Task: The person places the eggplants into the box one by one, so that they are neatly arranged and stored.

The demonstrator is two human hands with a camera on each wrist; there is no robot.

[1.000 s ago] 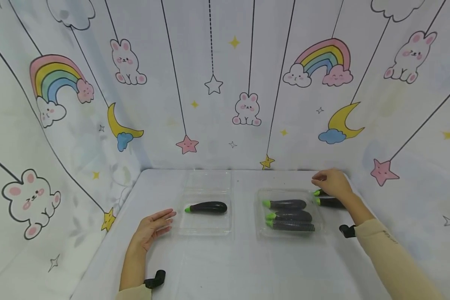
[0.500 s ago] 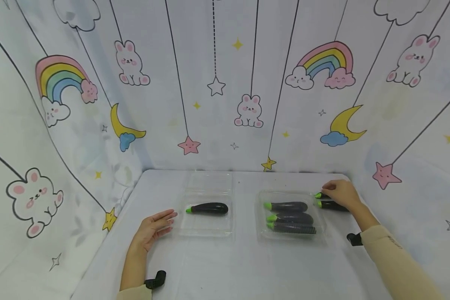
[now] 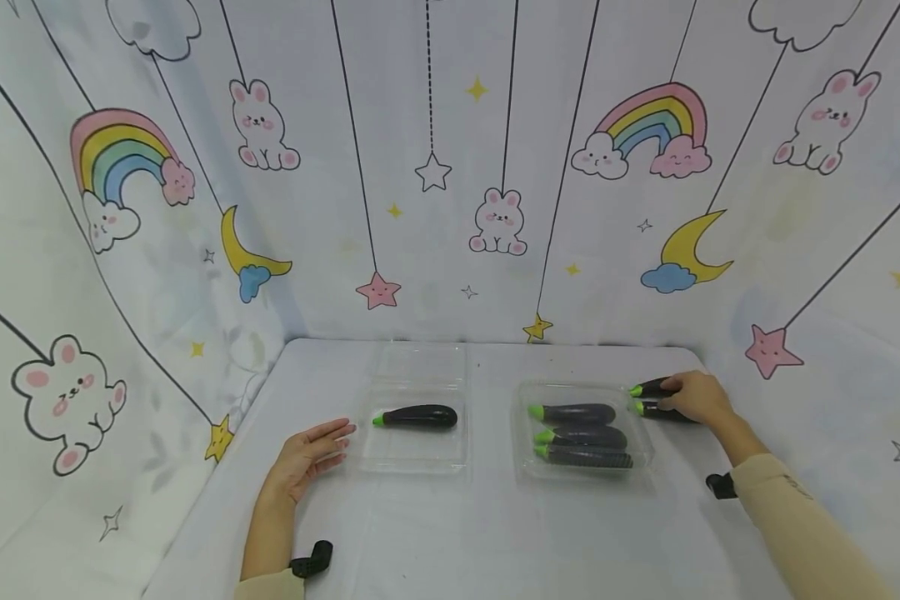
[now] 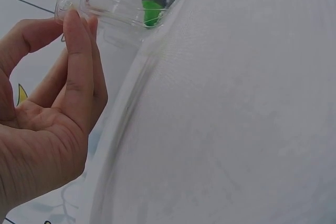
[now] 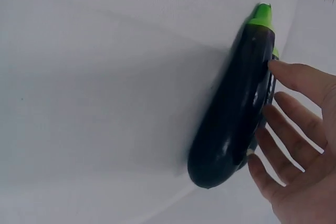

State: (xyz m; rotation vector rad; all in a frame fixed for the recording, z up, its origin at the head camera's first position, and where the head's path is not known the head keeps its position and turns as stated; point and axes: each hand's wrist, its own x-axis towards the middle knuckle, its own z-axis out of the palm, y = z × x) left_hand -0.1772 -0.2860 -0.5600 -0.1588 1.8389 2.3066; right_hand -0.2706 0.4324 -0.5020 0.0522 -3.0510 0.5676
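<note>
My right hand [image 3: 699,397] reaches over two dark eggplants with green stem ends at the table's right. In the right wrist view its loosely bent fingers lie against the nearer eggplant [image 5: 228,114] and partly hide the farther eggplant [image 5: 275,53]. My left hand [image 3: 307,458] has its fingers extended at the left edge of a clear plastic box [image 3: 412,462]; in the left wrist view the fingertips [image 4: 72,17] meet the box's edge. Inside that box lies one eggplant [image 3: 417,417], its green end pointing left. The box's lid [image 3: 420,362] is folded back behind it.
To the right stands a second clear plastic box [image 3: 521,467] with three eggplants [image 3: 585,436] in it, dulled by plastic over them. A white cloth covers the table [image 3: 487,533]. Behind it hangs a printed curtain [image 3: 435,242].
My right hand has moved right and down onto the two eggplants beside the second box. The left hand stays at the edge of the left box. The head view has shifted slightly.
</note>
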